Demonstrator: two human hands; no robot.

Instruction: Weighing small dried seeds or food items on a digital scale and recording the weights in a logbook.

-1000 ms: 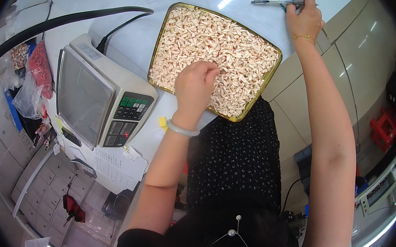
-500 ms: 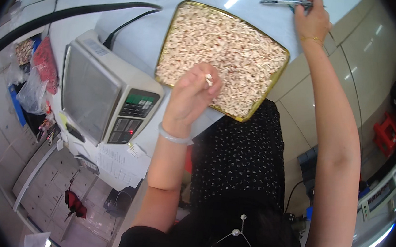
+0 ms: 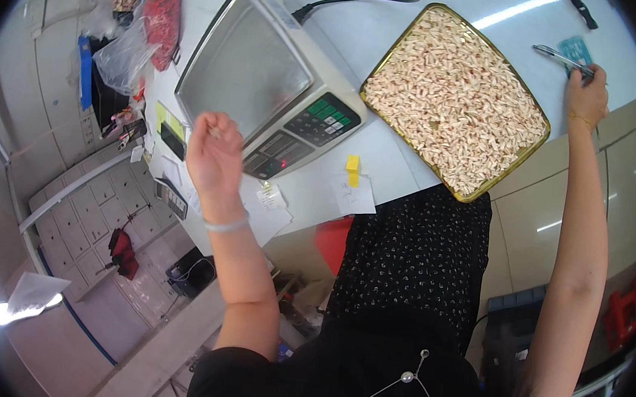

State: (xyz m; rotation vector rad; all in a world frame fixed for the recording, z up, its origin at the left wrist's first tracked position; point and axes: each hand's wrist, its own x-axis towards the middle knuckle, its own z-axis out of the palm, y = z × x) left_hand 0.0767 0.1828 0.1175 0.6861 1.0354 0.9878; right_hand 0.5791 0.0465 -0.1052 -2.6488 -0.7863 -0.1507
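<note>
My left hand (image 3: 217, 156), with a pale bangle at the wrist, hovers by the near left edge of the weighing scale (image 3: 246, 64). Its fingers are curled in; a pale spot shows between them, too small to name. Far to the right, my right hand (image 3: 588, 97) is closed around a pen (image 3: 554, 53), above a small teal packet (image 3: 577, 52) on the table. Between the hands lies a gold-rimmed tray (image 3: 397, 45), filled with small pale slivers (image 3: 455, 97) flecked reddish brown.
A black cable (image 3: 362, 2) runs from the scale across the white table. Paper slips (image 3: 356, 196) and a yellow tag (image 3: 352, 169) lie at the near edge. A bag of red stuff (image 3: 161, 24) and clear plastic bags (image 3: 124, 60) are at the far left.
My left hand has moved left from over the tray to beside the scale, fingers still curled. My right hand keeps the pen near the teal packet. The view has shifted left.
</note>
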